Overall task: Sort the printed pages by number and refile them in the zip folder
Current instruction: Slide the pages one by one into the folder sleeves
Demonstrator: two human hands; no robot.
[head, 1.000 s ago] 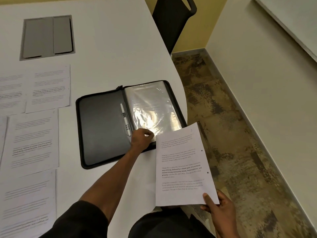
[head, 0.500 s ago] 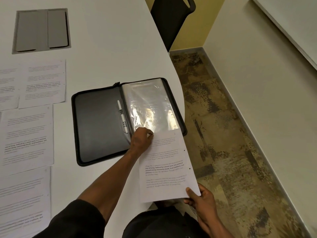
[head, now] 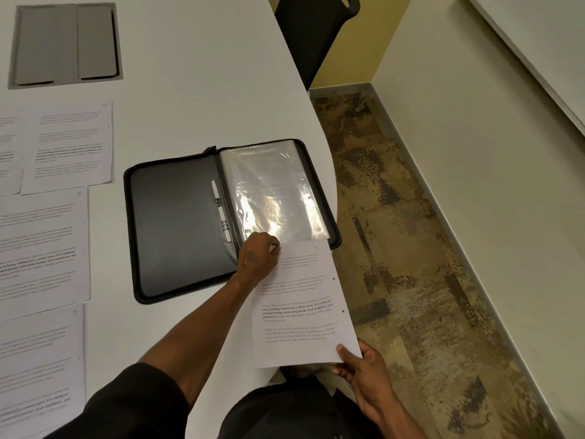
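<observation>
A black zip folder [head: 174, 229] lies open on the white table [head: 196, 99], with clear plastic sleeves [head: 272, 194] on its right half. My left hand [head: 258, 256] pinches the near edge of the top sleeve, fingers closed on it. My right hand [head: 361, 365] holds a printed page [head: 304, 305] by its near right corner. The page's far edge meets the sleeve's near opening beside my left hand. Several other printed pages [head: 44, 245] lie spread on the table to the left.
A grey recessed cable hatch [head: 66, 45] sits in the table at the far left. A black chair [head: 313, 30] stands past the table's curved edge. Patterned carpet [head: 405, 248] and a cream wall are to the right.
My right hand has brought the page leftward and forward, from off the table's edge up to the sleeve's near opening. My left hand stays on the sleeve edge.
</observation>
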